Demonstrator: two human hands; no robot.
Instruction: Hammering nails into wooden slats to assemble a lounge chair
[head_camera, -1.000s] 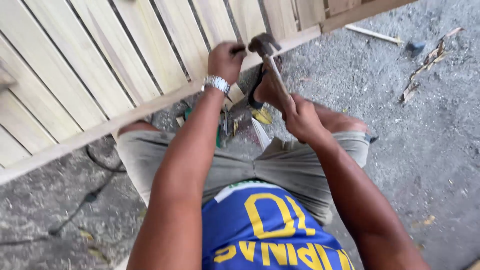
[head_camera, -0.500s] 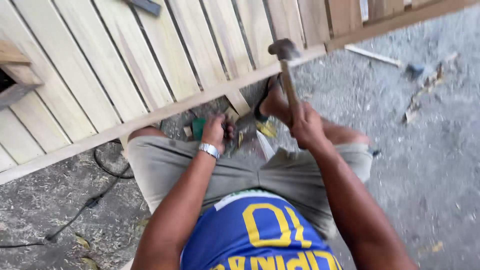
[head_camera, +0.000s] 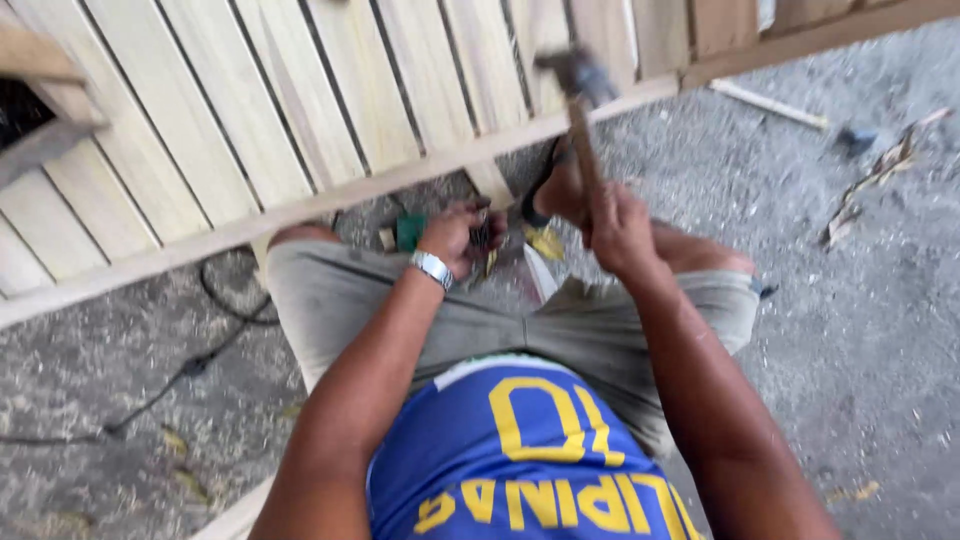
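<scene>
Right hand (head_camera: 620, 228) is clenched round the wooden handle of the hammer (head_camera: 580, 110), head raised and blurred over the long rail (head_camera: 330, 195) of the slatted wooden panel (head_camera: 250, 100). Left hand (head_camera: 460, 235), silver watch (head_camera: 432, 268) on the wrist, is down between the knees with its fingers curled into a small dark cluster of bits on the ground beside a green box (head_camera: 410, 230); what it grips, I cannot tell. A black cable (head_camera: 190, 365) snakes across the gritty ground (head_camera: 870, 330) at the left, and a pale stick (head_camera: 765, 102) lies well apart, upper right.
</scene>
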